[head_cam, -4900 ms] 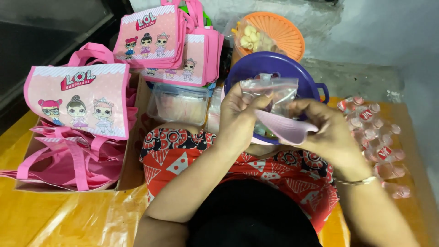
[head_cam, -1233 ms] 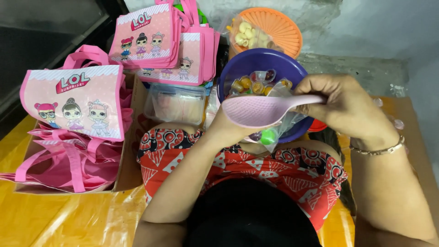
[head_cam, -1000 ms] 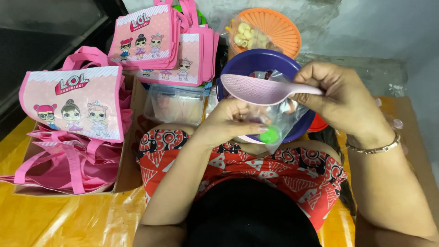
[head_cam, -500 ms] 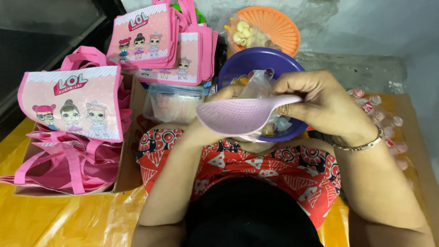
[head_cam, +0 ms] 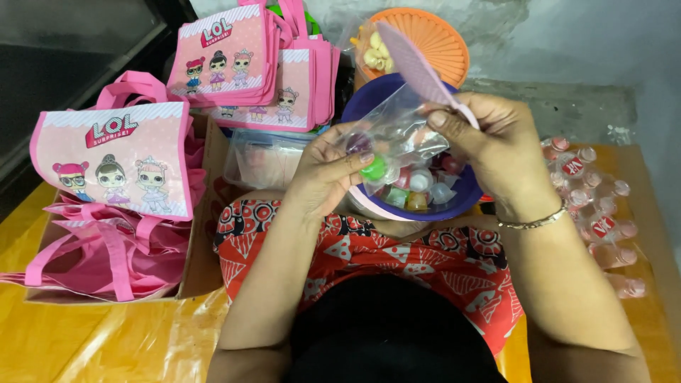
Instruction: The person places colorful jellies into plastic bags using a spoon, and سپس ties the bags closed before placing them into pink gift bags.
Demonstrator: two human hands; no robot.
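Observation:
My left hand (head_cam: 325, 170) pinches a clear plastic bag (head_cam: 397, 138) that holds a few small coloured jelly cups, one of them green. My right hand (head_cam: 493, 145) grips the bag's other side and also holds a pink plastic scoop (head_cam: 418, 67), whose blade points up and to the left. Both hands hover over a purple bowl (head_cam: 369, 103) filled with small coloured jelly cups (head_cam: 418, 191). The bowl rests on my lap against a red patterned cloth (head_cam: 369, 248).
Pink cartoon-print tote bags (head_cam: 113, 159) fill a cardboard box at the left, with more bags (head_cam: 248, 60) stacked behind. An orange basket (head_cam: 436, 42) of snacks stands at the back. Small bottled drinks (head_cam: 596, 213) lie at the right on yellow sheeting (head_cam: 64, 340).
The scoop has swung from lying flat across the bowl to pointing up and left. The bag has come up between both hands, spread open above the bowl.

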